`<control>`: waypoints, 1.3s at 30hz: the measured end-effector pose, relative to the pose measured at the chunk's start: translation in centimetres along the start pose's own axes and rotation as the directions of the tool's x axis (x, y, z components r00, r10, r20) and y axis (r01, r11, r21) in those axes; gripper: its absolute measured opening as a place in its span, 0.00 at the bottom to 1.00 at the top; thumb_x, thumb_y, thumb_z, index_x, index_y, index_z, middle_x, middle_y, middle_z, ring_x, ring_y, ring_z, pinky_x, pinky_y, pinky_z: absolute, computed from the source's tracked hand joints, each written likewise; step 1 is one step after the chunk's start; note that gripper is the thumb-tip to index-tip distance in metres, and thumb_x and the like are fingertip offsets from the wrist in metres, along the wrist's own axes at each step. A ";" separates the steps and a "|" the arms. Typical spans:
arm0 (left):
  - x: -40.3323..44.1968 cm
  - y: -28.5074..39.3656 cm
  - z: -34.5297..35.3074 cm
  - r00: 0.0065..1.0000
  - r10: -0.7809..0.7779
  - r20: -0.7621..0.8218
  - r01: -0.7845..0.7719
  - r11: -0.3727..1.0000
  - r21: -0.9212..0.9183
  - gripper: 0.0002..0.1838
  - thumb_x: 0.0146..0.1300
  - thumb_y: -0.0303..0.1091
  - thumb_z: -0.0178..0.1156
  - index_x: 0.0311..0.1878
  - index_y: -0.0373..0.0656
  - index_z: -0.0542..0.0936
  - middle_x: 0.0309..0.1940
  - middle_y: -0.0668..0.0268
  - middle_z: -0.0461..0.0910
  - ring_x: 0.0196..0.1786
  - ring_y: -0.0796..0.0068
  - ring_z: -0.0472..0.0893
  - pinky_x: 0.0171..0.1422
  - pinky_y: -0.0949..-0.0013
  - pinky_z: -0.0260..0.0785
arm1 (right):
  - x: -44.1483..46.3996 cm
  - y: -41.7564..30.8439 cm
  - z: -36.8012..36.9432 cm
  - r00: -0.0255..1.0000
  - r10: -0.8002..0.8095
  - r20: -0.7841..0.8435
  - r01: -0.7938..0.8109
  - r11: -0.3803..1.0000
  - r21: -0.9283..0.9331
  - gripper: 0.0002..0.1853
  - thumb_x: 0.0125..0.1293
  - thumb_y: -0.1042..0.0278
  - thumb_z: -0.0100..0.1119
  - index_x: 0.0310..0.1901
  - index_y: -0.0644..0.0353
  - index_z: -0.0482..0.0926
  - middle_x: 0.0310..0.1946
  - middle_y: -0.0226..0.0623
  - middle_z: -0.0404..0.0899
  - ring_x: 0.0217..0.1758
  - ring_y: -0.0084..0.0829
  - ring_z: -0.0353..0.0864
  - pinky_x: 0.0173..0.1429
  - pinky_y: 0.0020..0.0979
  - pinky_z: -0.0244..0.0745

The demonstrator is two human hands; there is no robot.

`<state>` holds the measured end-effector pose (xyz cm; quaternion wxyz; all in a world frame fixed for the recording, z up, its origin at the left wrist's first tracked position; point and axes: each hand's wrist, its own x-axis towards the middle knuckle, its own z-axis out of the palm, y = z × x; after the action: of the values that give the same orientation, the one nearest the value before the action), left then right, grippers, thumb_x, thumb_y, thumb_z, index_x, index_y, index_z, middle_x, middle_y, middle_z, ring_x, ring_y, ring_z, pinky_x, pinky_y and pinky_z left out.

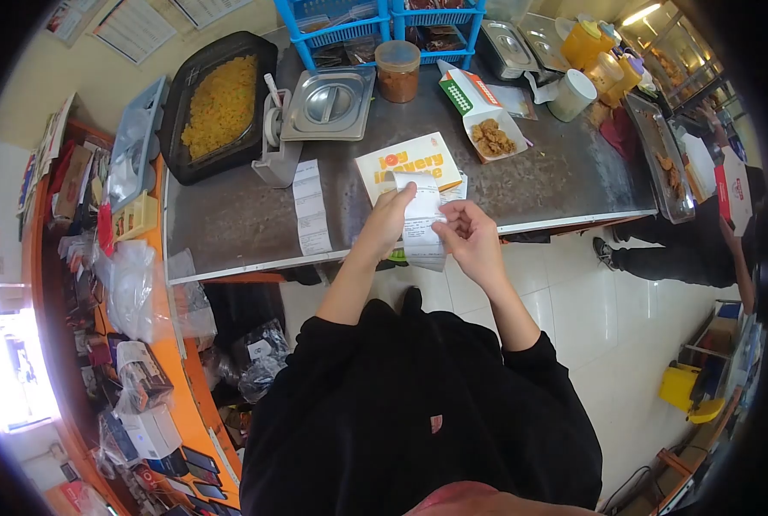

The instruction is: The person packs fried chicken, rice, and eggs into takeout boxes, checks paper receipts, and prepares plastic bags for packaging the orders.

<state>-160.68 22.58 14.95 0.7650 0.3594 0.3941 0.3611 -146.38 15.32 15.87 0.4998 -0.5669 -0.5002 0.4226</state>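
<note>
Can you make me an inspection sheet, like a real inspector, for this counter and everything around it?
Surface: dark counter with light scuff marks and a pale front edge.
Job's things: a printed paper strip, held in front of a white and yellow box.
Clutter: a tray of yellow rice, a lidded metal pan, a jar, an open carton of fried food, another paper strip.
Hands: left hand grips the strip, thumb on top; right hand pinches its edge.
Cables: possibly a dark cord, lower right; unclear.
Surroundings: blue baskets behind, tiled floor, another person at right.
</note>
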 end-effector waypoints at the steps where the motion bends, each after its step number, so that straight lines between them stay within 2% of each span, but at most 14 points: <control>1: 0.0 -0.2 -0.1 1.000 -0.004 -0.005 0.004 1.000 0.007 0.22 0.69 0.42 0.46 0.49 0.28 0.74 0.41 0.58 0.79 0.41 0.73 0.79 0.45 0.72 0.70 | 0.0 0.0 -0.1 1.000 0.003 -0.001 -0.003 0.999 -0.032 0.06 0.58 0.79 0.61 0.34 0.66 0.73 0.25 0.26 0.74 0.29 0.14 0.73 0.30 0.17 0.68; 7: -0.8 -2.9 -2.1 0.997 -0.030 -0.078 0.041 0.989 0.143 0.20 0.68 0.40 0.50 0.51 0.29 0.74 0.44 0.58 0.78 0.44 0.72 0.79 0.48 0.70 0.71 | -1.2 0.6 0.3 0.999 0.016 0.045 -0.001 0.948 -0.317 0.08 0.54 0.77 0.64 0.34 0.66 0.75 0.24 0.36 0.76 0.26 0.23 0.75 0.32 0.26 0.71; 9: -2.3 -3.8 -2.7 0.991 -0.032 -0.132 0.050 0.989 0.137 0.19 0.66 0.39 0.53 0.49 0.30 0.76 0.42 0.60 0.80 0.43 0.74 0.79 0.47 0.71 0.71 | -2.1 1.4 1.2 0.997 -0.074 0.016 0.076 0.953 -0.293 0.07 0.54 0.77 0.63 0.33 0.66 0.75 0.24 0.42 0.76 0.26 0.32 0.77 0.31 0.29 0.71; 12: -4.6 -4.3 -2.6 0.987 0.030 -0.155 0.033 0.921 0.388 0.17 0.62 0.36 0.59 0.47 0.33 0.78 0.39 0.64 0.81 0.40 0.78 0.78 0.45 0.74 0.70 | -3.2 2.6 2.1 0.994 -0.091 0.056 0.102 0.962 -0.255 0.06 0.54 0.77 0.62 0.32 0.66 0.75 0.24 0.44 0.77 0.26 0.37 0.78 0.32 0.32 0.72; 14: -4.7 -5.4 -3.1 0.980 0.045 -0.194 0.019 0.947 0.319 0.15 0.59 0.34 0.62 0.45 0.35 0.79 0.37 0.66 0.81 0.38 0.81 0.78 0.43 0.75 0.69 | -3.7 3.1 2.4 0.993 -0.069 0.092 0.093 0.954 -0.286 0.07 0.53 0.79 0.63 0.32 0.66 0.74 0.24 0.42 0.76 0.26 0.34 0.77 0.31 0.30 0.71; 22: -3.9 -5.7 -4.4 0.968 -0.015 -0.252 0.053 0.988 0.146 0.12 0.60 0.31 0.60 0.44 0.34 0.79 0.37 0.64 0.81 0.38 0.79 0.79 0.42 0.75 0.70 | -2.6 3.1 3.1 0.888 -0.436 0.145 0.459 0.818 -0.346 0.06 0.54 0.80 0.58 0.31 0.64 0.72 0.30 0.42 0.74 0.35 0.45 0.74 0.38 0.38 0.70; 28: -3.1 -6.0 -4.6 0.965 0.052 -0.258 0.009 0.974 0.228 0.18 0.59 0.29 0.60 0.52 0.32 0.74 0.44 0.59 0.79 0.44 0.73 0.78 0.48 0.72 0.69 | -3.1 3.5 2.0 0.720 -0.638 0.272 0.692 0.632 -0.348 0.09 0.52 0.84 0.58 0.35 0.63 0.74 0.35 0.41 0.73 0.39 0.42 0.73 0.44 0.37 0.71; 30: -2.9 -6.2 -5.3 0.767 0.526 -0.367 -0.208 0.746 0.633 0.23 0.61 0.30 0.59 0.57 0.31 0.67 0.50 0.55 0.74 0.49 0.68 0.76 0.54 0.69 0.67 | -3.8 3.4 1.1 0.662 -0.694 0.283 0.749 0.599 -0.282 0.11 0.51 0.86 0.58 0.37 0.63 0.74 0.37 0.41 0.73 0.42 0.40 0.73 0.47 0.35 0.71; 31: -3.1 -6.2 -5.8 0.603 0.728 -0.326 -0.233 0.552 0.801 0.26 0.62 0.31 0.59 0.60 0.30 0.64 0.53 0.53 0.72 0.52 0.66 0.75 0.56 0.67 0.66 | -4.6 2.8 0.6 0.658 -0.715 0.235 0.753 0.617 -0.230 0.12 0.51 0.86 0.58 0.37 0.63 0.74 0.37 0.40 0.73 0.43 0.39 0.73 0.48 0.34 0.70; 32: -4.0 -5.0 -6.3 0.551 0.746 -0.374 -0.225 0.564 0.794 0.27 0.63 0.32 0.57 0.61 0.30 0.60 0.55 0.50 0.69 0.55 0.63 0.72 0.59 0.64 0.63 | -4.6 2.4 0.0 0.653 -0.734 0.187 0.757 0.629 -0.176 0.13 0.51 0.87 0.58 0.38 0.63 0.73 0.37 0.40 0.74 0.44 0.38 0.73 0.49 0.32 0.70; 35: -6.4 -0.6 -7.6 0.354 0.780 -0.516 -0.403 0.625 0.668 0.24 0.67 0.29 0.51 0.59 0.29 0.54 0.55 0.44 0.68 0.52 0.62 0.75 0.56 0.63 0.69 | -2.7 1.9 -1.5 0.960 -0.175 -0.217 0.225 0.946 0.234 0.11 0.50 0.86 0.60 0.35 0.63 0.75 0.37 0.39 0.76 0.46 0.36 0.74 0.50 0.29 0.68; 36: -6.3 0.8 -8.1 0.344 0.807 -0.480 -0.549 0.588 0.594 0.27 0.66 0.29 0.52 0.60 0.31 0.50 0.53 0.43 0.69 0.49 0.65 0.77 0.53 0.65 0.73 | -1.4 2.7 -2.3 0.980 -0.141 -0.139 0.175 0.946 0.271 0.10 0.49 0.85 0.62 0.34 0.63 0.75 0.36 0.38 0.76 0.46 0.35 0.74 0.51 0.30 0.68; 38: -6.2 1.6 -9.3 0.383 0.849 -0.363 -0.487 0.520 0.702 0.19 0.65 0.26 0.53 0.56 0.32 0.61 0.52 0.47 0.72 0.47 0.67 0.78 0.48 0.68 0.74 | 2.3 5.1 -3.6 0.996 -0.084 0.021 0.072 0.940 0.333 0.10 0.48 0.82 0.64 0.32 0.62 0.76 0.35 0.36 0.77 0.46 0.35 0.75 0.54 0.30 0.66; 39: -6.0 1.8 -10.7 0.661 0.724 -0.195 -0.381 0.548 0.745 0.15 0.61 0.26 0.55 0.50 0.33 0.69 0.48 0.51 0.74 0.46 0.63 0.77 0.49 0.65 0.71 | 3.5 5.4 -3.4 0.979 -0.196 0.055 0.185 0.969 0.162 0.09 0.48 0.81 0.66 0.31 0.61 0.76 0.36 0.35 0.77 0.46 0.34 0.75 0.54 0.31 0.66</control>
<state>-172.92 21.26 13.88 0.3050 0.6059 0.5299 0.5089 -141.74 18.33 11.06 0.5631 -0.4600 -0.5350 0.4302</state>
